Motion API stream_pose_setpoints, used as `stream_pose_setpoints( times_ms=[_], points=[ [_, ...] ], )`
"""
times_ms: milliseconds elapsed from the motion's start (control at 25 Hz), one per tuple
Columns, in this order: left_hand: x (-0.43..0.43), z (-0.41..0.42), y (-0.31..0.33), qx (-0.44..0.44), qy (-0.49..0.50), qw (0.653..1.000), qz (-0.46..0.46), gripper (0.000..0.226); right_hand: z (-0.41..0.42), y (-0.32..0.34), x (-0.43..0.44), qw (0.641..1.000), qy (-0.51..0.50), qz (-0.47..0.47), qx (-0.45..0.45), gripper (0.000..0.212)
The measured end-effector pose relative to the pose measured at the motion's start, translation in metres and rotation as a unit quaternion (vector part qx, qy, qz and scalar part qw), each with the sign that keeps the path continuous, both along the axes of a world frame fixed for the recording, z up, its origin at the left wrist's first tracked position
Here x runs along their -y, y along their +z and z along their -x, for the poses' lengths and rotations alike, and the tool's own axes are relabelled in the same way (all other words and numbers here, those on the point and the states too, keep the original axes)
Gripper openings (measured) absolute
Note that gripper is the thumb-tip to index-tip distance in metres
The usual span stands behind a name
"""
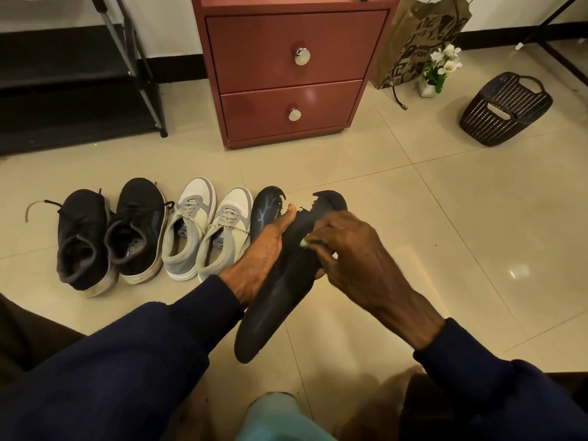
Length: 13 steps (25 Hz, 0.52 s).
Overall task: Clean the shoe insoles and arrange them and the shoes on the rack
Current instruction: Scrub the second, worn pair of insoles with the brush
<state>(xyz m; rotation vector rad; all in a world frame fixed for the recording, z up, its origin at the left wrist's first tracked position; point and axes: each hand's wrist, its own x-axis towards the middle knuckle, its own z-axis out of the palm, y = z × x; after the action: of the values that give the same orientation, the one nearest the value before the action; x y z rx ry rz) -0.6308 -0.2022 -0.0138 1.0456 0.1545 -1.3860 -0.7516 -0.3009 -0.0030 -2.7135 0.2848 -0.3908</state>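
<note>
My left hand (261,249) grips a long black insole (280,300) with a torn, ragged toe end, holding it tilted above the floor. My right hand (346,256) pinches a small pale green cloth (304,242) against the insole's upper surface. A second black insole (265,208) with pale markings lies on the tiles just behind my left hand. A pair of black sneakers (108,237) and a pair of grey-and-white sneakers (206,230) stand side by side on the floor to the left. The black metal shoe rack (79,81) stands at the back left.
A red two-drawer cabinet (292,68) stands straight ahead. To its right are a brown paper bag (416,39), a small pot of white flowers (440,68) and a tipped dark plastic basket (506,109). A teal object (273,418) sits between my knees.
</note>
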Motion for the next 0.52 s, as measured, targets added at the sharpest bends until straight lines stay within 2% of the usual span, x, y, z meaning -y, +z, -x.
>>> stream_pose_setpoints(
  times_ms=[80,200,320,520],
  points=[
    [0.002,-0.002,-0.003,0.001,0.008,1.000,0.011,0.050,0.006,0.009,-0.004,0.998,0.056,0.012,-0.017,0.021],
    [0.003,0.001,0.000,-0.001,-0.035,0.999,0.015,0.063,0.000,0.015,0.026,0.998,-0.041,0.021,0.033,0.019],
    [0.004,0.001,0.001,-0.004,-0.052,0.998,0.027,0.069,-0.002,0.017,0.033,0.991,-0.108,-0.021,0.073,0.011],
    [-0.001,-0.005,0.002,-0.010,-0.010,1.000,0.023,0.056,0.000,0.003,0.009,0.999,-0.022,0.020,0.020,0.027]
  ],
)
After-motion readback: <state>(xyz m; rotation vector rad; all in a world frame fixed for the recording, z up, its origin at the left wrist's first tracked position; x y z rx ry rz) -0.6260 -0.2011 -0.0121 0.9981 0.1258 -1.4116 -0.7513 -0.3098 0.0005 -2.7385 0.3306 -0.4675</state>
